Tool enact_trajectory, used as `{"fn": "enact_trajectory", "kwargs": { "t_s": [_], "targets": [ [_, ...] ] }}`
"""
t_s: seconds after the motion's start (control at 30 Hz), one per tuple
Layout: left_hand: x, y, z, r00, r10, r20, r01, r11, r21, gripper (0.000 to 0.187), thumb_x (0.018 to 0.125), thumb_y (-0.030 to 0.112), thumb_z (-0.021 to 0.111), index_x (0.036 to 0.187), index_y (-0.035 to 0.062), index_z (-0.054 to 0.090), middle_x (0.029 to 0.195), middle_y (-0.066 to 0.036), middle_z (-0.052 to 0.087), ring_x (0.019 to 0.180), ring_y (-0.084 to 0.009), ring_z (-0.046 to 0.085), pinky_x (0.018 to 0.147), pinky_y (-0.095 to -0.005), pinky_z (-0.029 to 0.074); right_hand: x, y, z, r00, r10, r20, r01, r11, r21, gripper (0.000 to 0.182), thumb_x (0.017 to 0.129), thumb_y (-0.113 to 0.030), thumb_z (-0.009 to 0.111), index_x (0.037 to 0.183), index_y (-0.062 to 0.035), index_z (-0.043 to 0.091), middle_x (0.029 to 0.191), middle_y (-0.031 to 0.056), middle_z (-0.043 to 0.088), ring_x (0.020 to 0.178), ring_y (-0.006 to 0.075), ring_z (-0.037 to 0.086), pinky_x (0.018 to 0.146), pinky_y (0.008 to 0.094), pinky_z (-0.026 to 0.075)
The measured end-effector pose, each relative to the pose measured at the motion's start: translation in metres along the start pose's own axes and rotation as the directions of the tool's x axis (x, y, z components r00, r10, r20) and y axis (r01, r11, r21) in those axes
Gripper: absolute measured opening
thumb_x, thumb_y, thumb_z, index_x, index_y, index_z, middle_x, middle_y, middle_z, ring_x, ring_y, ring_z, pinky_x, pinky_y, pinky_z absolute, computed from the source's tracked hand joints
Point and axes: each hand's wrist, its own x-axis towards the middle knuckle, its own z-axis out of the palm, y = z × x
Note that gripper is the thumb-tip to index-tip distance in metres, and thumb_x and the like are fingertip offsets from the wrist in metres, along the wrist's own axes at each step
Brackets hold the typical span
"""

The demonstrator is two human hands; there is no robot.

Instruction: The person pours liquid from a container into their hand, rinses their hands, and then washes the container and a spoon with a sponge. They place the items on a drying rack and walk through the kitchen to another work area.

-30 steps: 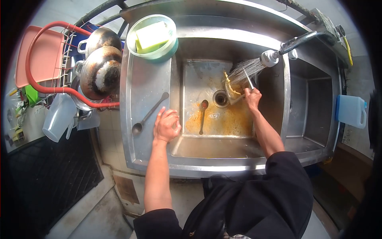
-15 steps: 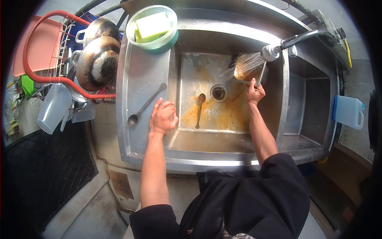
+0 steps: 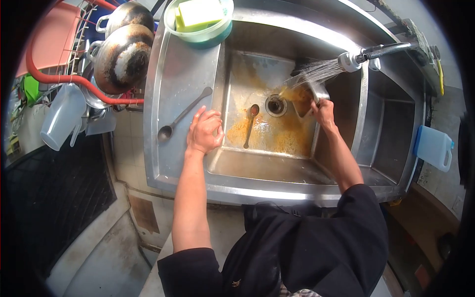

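Note:
My right hand (image 3: 324,111) grips a small metal container (image 3: 303,94) with orange residue, held under the water spray from the faucet head (image 3: 352,62) over the steel sink basin (image 3: 257,163). Orange liquid spreads across the basin floor around the drain (image 3: 275,105). A spoon (image 3: 251,123) lies in the basin left of the drain. My left hand (image 3: 204,131) rests on the sink's left rim with fingers loosely curled, holding nothing. A long ladle (image 3: 182,115) lies on the drainboard just left of that hand.
A green tub with a yellow sponge (image 3: 200,15) stands at the drainboard's far edge. Blackened pans (image 3: 122,57) and a clear jug (image 3: 62,116) fill the rack on the left. A second basin (image 3: 393,123) lies to the right, a white-blue canister (image 3: 435,147) beyond it.
My right hand lowered and tipped the container under the spray, and more orange liquid ran into the basin. My left hand stayed on the rim. The camera view shifted slightly.

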Motion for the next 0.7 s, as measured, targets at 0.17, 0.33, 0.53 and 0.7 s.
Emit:
{"fn": "enact_trajectory", "kwargs": {
  "t_s": [0.17,0.33,0.53,0.7],
  "targets": [
    [-0.003,-0.006,0.005,1.000,-0.005,0.020,0.005,1.000,0.004,0.005,0.068,0.006,0.062,0.072,0.0098,0.062,0.084,0.002,0.065,0.103,-0.0139,0.058,0.106,-0.0401,0.032,-0.060,-0.017,-0.007,0.767,-0.189,0.612,0.543,0.699,-0.465,0.009,0.073,-0.007,0.056,0.071,0.0005,0.060,0.073,0.0200,0.063,0.070,0.0382,0.064,0.062,0.0456,0.054],
    [-0.002,-0.003,0.005,1.000,0.005,0.004,-0.005,1.000,0.015,0.005,0.067,0.005,0.061,0.069,0.0094,0.061,0.083,0.001,0.065,0.102,-0.0137,0.059,0.106,-0.0399,0.034,-0.068,-0.036,-0.002,0.810,-0.242,0.535,0.521,0.716,-0.465,0.008,0.073,-0.004,0.055,0.074,0.0020,0.060,0.082,0.0233,0.063,0.072,0.0417,0.063,0.063,0.0469,0.054],
    [-0.002,-0.003,0.004,1.000,0.001,0.001,-0.001,1.000,0.009,0.005,0.067,0.005,0.062,0.069,0.0098,0.061,0.083,0.002,0.065,0.103,-0.0134,0.059,0.106,-0.0400,0.034,-0.009,-0.047,-0.015,0.960,-0.278,0.030,0.273,0.908,-0.316,0.006,0.075,-0.001,0.059,0.075,0.0042,0.061,0.070,0.0216,0.062,0.062,0.0329,0.063,0.057,0.0419,0.050],
    [-0.002,-0.004,0.002,0.999,-0.003,0.038,0.002,1.000,0.013,0.007,0.069,0.005,0.063,0.073,0.0104,0.062,0.086,0.003,0.066,0.104,-0.0135,0.057,0.107,-0.0399,0.031,0.014,-0.004,0.010,0.977,0.209,-0.048,-0.152,0.831,0.535,0.015,0.082,-0.006,0.060,0.078,0.0075,0.057,0.063,0.0044,0.052,0.051,0.0153,0.056,0.051,0.0323,0.059]
  ]
}}
